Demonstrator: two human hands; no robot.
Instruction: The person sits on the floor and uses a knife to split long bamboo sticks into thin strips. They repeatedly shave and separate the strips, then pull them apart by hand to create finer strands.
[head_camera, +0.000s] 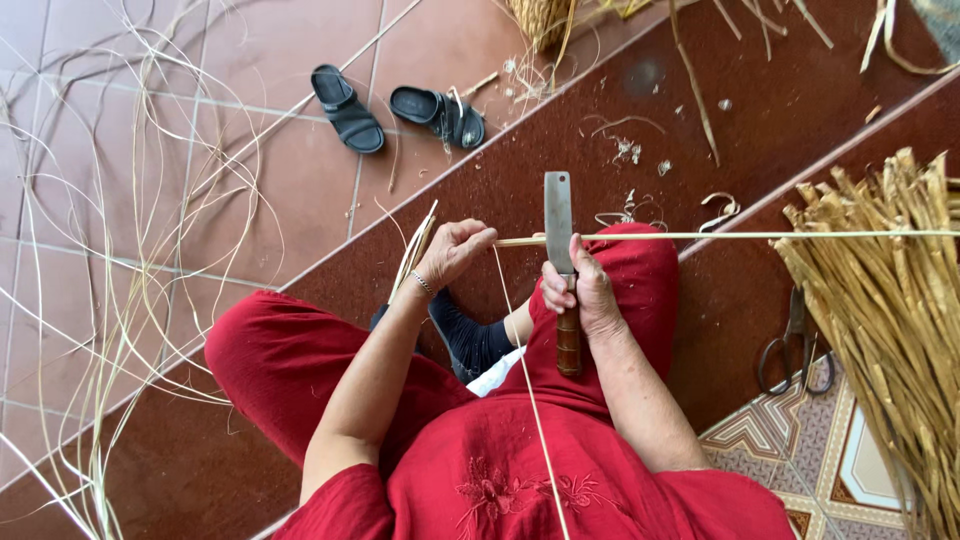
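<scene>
A long, pale cane strip (720, 236) lies across the lap of a person in red, who sits on a dark red step. The blade of a broad cleaver (558, 222) is set against it. The right hand (580, 290) is clenched around the cleaver just above its wooden handle, blade pointing away from the body. The left hand (455, 250) is closed on the near end of the strip, just left of the blade, with a few thin slivers (415, 250) fanning out from under its fingers. From the grip the strip runs far out to the right, toward a thick bundle of coarse uncut cane (890, 320). A finer thread of it trails down from the blade over the red clothing.

Judging by how things lie, the work is well underway but far from done. Loose fine strands (120, 250) sprawl over the tiled floor well to the left of the hands, and curled shavings (625, 150) dot the step beyond the blade, while the large bundle looks unworked. Scissors (797, 345) rest beside that bundle, and a pair of black sandals (395, 110) sits on the tiles farther off.
</scene>
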